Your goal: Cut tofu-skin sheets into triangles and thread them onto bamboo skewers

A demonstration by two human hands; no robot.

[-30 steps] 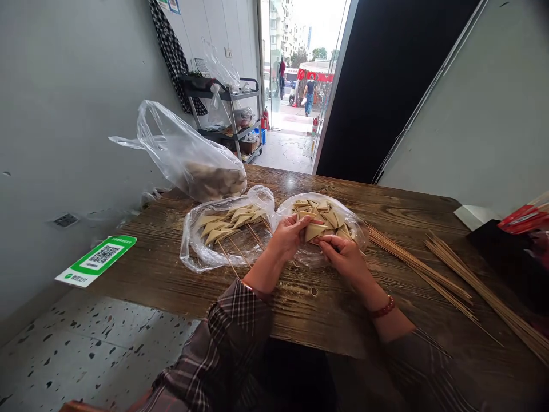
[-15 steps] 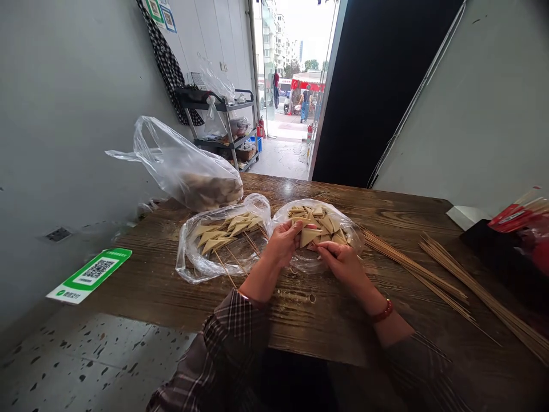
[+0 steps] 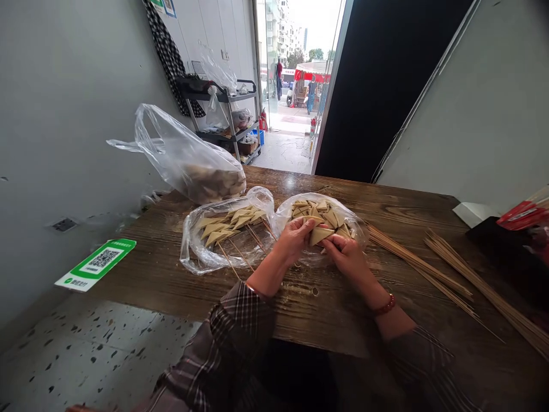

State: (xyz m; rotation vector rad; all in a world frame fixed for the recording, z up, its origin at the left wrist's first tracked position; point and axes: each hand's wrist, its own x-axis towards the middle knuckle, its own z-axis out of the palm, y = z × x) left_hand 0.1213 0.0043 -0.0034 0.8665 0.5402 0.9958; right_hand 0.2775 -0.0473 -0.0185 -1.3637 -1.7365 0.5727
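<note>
Folded tan tofu triangles are between my two hands, over a round clear plastic bag [image 3: 286, 213] of more loose triangles [image 3: 332, 217]. My left hand [image 3: 295, 240] is closed, its thumb and fingers pinching one tofu triangle [image 3: 321, 234] and another behind it. The fingers of my right hand [image 3: 346, 252] are closed at the lower right corner of that front triangle; whether they also grip a skewer is hidden. To the left, another clear bag [image 3: 187, 243] carries rows of tofu triangles [image 3: 234, 220] on wooden skewers [image 3: 229, 260], whose bare ends point toward me.
Bundles of thin bamboo skewers [image 3: 422, 266] [image 3: 480, 286] lie on the right of the wooden table [image 3: 171, 292]. At the back left stands a knotted plastic bag [image 3: 214, 180]. A green QR card [image 3: 96, 264] is at the left edge, a black box [image 3: 493, 246] at the right.
My view has tilted and shifted slightly, so the scene sits a little higher and further right. My right fingers have come up closer to the triangle's corner; the left hand keeps its pinch.
</note>
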